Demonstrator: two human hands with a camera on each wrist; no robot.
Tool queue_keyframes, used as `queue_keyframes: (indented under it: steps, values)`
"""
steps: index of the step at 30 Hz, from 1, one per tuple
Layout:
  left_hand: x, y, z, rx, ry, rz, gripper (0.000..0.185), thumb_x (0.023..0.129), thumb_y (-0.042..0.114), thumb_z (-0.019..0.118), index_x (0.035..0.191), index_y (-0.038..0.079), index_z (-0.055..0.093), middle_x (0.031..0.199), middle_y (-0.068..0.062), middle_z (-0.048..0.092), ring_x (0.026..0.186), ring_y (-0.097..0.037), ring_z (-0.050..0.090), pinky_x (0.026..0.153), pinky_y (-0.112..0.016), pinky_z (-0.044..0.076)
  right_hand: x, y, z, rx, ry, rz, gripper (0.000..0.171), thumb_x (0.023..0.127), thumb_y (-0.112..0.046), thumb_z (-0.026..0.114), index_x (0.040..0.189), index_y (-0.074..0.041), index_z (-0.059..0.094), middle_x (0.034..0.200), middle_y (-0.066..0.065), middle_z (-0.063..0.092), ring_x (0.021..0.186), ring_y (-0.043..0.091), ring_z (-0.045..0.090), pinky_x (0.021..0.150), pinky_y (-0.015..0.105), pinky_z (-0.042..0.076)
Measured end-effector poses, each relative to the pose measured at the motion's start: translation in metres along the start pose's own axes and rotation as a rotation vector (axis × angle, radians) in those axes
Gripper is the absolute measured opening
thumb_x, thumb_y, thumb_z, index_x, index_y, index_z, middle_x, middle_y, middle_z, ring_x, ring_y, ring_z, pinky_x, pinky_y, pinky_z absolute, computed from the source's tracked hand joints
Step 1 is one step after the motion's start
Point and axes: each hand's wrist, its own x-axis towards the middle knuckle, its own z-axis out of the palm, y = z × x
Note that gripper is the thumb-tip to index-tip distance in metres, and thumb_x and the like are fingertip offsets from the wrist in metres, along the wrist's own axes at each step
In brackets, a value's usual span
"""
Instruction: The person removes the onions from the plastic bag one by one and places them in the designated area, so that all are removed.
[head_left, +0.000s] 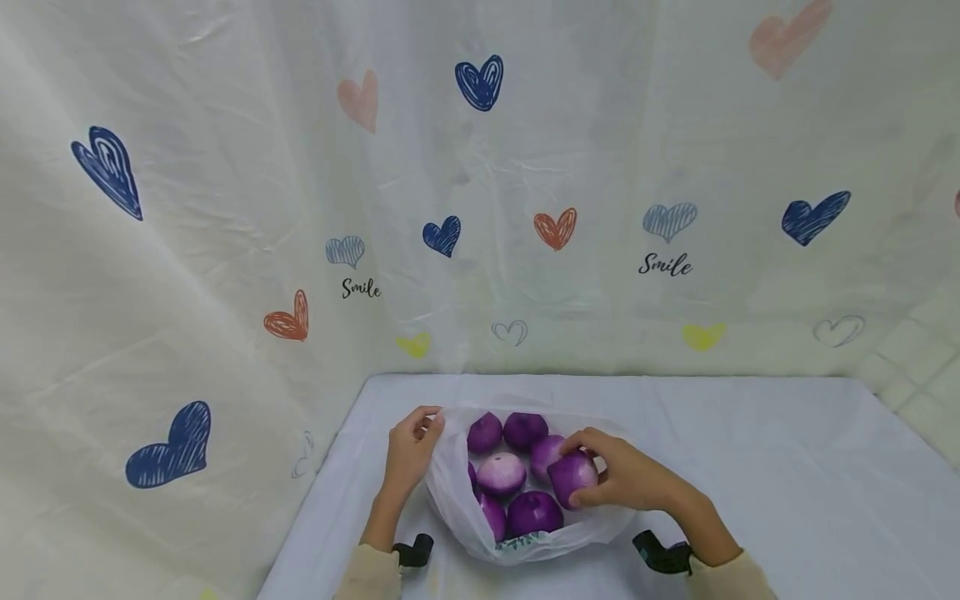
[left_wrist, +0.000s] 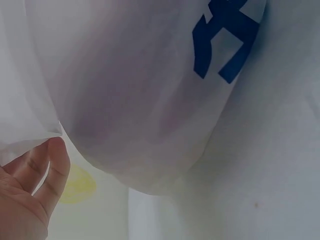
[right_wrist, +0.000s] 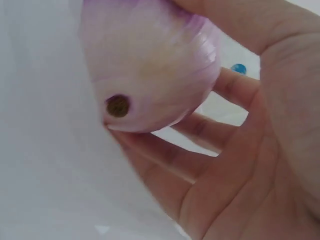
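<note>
A white plastic bag (head_left: 457,500) lies open on the counter (head_left: 787,475), its rim pinched by the left hand (head_left: 411,454). One purple onion (head_left: 573,477) is held over the bag's right edge by the right hand (head_left: 626,482), its fingers (right_wrist: 165,155) curled round it. Six further onions (head_left: 525,431) are seen inside the bag. Whether the held onion is entering or leaving cannot be told, so progress is judged partial. The bag's lower contents are hidden, and blue print (left_wrist: 225,40) on it is cut off and unreadable.
</note>
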Motion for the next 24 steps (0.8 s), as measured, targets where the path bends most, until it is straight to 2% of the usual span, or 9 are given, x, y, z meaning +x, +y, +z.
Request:
queue_keyframes:
  steps: [4,10,14,18,24]
  values:
    - [0.001,0.000,0.000,-0.003,-0.005,0.006,0.015,0.098,0.028,0.069,0.109,0.019,0.075,0.083,-0.003,0.071,0.066,-0.009,0.063,0.063,-0.025,0.051,-0.001,0.000,-0.006,0.049,0.034,-0.024,0.059,0.085,-0.028,0.084,0.132,-0.006,0.054,0.133,0.015,0.055,0.112,0.016,0.058,0.082,0.030,0.060]
    - [-0.001,0.000,-0.003,-0.008,-0.011,-0.012,0.016,0.097,0.029,0.071,0.109,0.018,0.075,0.086,-0.004,0.072,0.071,-0.011,0.064,0.067,-0.025,0.052,-0.005,-0.003,-0.016,0.053,0.141,-0.057,0.056,0.087,-0.025,0.083,0.133,-0.010,0.055,0.133,0.011,0.058,0.113,0.012,0.060,0.086,0.030,0.060]
    - [-0.003,-0.001,-0.005,0.004,-0.007,-0.021,0.015,0.097,0.029,0.071,0.108,0.019,0.076,0.086,-0.003,0.071,0.071,-0.010,0.063,0.066,-0.025,0.052,-0.010,-0.003,-0.022,0.074,0.214,-0.084,0.053,0.088,-0.019,0.082,0.132,-0.012,0.055,0.132,0.011,0.058,0.110,0.008,0.061,0.086,0.030,0.059]
    - [-0.003,-0.002,-0.005,0.007,-0.002,-0.024,0.015,0.097,0.028,0.071,0.107,0.018,0.076,0.084,-0.003,0.070,0.069,-0.009,0.062,0.065,-0.024,0.051,-0.012,-0.002,-0.028,0.112,0.252,-0.119,0.053,0.089,-0.011,0.079,0.134,-0.009,0.052,0.133,0.016,0.056,0.110,0.007,0.063,0.086,0.029,0.060]
    - [-0.002,-0.002,-0.003,0.006,0.001,-0.014,0.016,0.096,0.029,0.071,0.107,0.018,0.076,0.085,-0.003,0.071,0.070,-0.009,0.063,0.065,-0.025,0.051,-0.016,0.004,-0.037,0.137,0.338,-0.104,0.055,0.089,-0.005,0.078,0.136,-0.007,0.050,0.135,0.017,0.053,0.112,0.006,0.065,0.085,0.027,0.060]
